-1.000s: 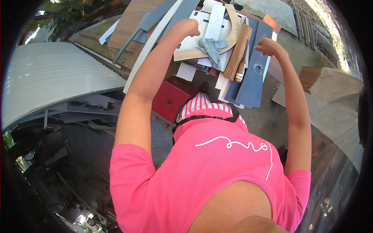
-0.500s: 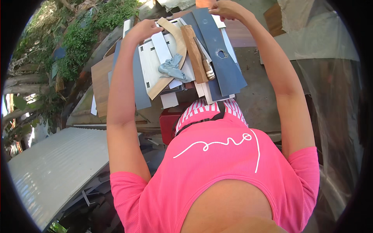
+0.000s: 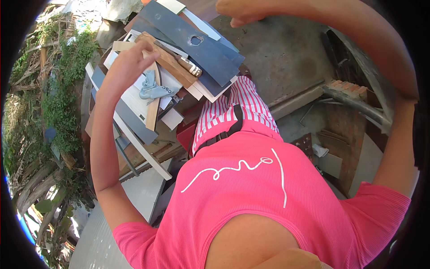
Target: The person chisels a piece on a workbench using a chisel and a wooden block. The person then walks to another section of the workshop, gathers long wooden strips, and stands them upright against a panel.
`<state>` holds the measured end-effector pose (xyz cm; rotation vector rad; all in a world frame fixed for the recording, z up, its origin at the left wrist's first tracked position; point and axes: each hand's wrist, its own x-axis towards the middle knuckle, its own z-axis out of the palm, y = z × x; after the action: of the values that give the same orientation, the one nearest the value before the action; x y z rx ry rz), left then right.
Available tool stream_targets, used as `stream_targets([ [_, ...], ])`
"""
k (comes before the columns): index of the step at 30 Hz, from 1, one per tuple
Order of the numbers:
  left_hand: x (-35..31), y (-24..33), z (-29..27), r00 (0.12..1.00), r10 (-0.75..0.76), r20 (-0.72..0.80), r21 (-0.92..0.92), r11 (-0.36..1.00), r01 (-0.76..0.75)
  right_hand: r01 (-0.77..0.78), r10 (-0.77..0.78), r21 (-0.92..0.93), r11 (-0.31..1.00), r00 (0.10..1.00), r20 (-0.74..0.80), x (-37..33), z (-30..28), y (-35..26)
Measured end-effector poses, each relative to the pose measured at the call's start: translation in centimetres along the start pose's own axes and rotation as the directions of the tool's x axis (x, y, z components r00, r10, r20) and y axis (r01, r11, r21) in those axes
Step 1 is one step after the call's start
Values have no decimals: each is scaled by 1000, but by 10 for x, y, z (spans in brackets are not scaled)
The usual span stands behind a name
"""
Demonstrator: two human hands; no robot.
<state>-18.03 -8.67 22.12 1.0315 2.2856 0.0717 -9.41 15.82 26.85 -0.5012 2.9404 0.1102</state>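
Observation:
My left hand (image 3: 132, 62) hovers over a pile of boards, thumb and fingers loosely bent and apart, with nothing visible in them. Beneath it lie a brown wooden block (image 3: 172, 65) and a pale curved wooden strip (image 3: 153, 107). Beside the block rests a tool with a shiny metallic handle (image 3: 191, 67). A crumpled light-blue cloth (image 3: 153, 88) sits on a white slotted panel (image 3: 134, 104). A long dark-blue board (image 3: 208, 51) with a ragged hole slants across the right side. Past its far right, my right hand (image 3: 242, 9) is at the upper edge, its fingers partly cut off.
A long white strip (image 3: 141, 143) sticks out from the pile toward me. A pale corrugated sheet (image 3: 121, 215) slopes at lower left, beside green plants (image 3: 74, 76). Bricks (image 3: 349, 88) and a dark pipe (image 3: 358, 105) stand at right on the concrete floor (image 3: 286, 54).
The view has turned, so the pile sits further left. My left hand has shifted over the brown block, and my right hand has come away from the dark-blue board's far end.

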Motion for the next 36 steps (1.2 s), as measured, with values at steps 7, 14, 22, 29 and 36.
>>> stream_targets([
  [7, 31, 59, 0, 987, 105, -118, -144, 982, -122, -187, 152, 131, 973, 958, 243, -116, 16, -6],
  [14, 39, 87, 23, 859, 173, 482, 37, 976, -217, -312, 203, 228, 922, 893, 401, -183, 19, 6],
  [22, 56, 123, 43, 898, 241, 369, -31, 968, -247, -392, 206, 269, 880, 823, 529, -221, 12, 32],
  [29, 69, 131, 37, 972, 222, 84, 36, 974, -225, -401, 154, 308, 862, 788, 596, -253, 49, 104],
  [36, 64, 153, 21, 949, 253, 190, -81, 967, -241, -393, 84, 348, 852, 756, 649, -292, 60, 129],
])
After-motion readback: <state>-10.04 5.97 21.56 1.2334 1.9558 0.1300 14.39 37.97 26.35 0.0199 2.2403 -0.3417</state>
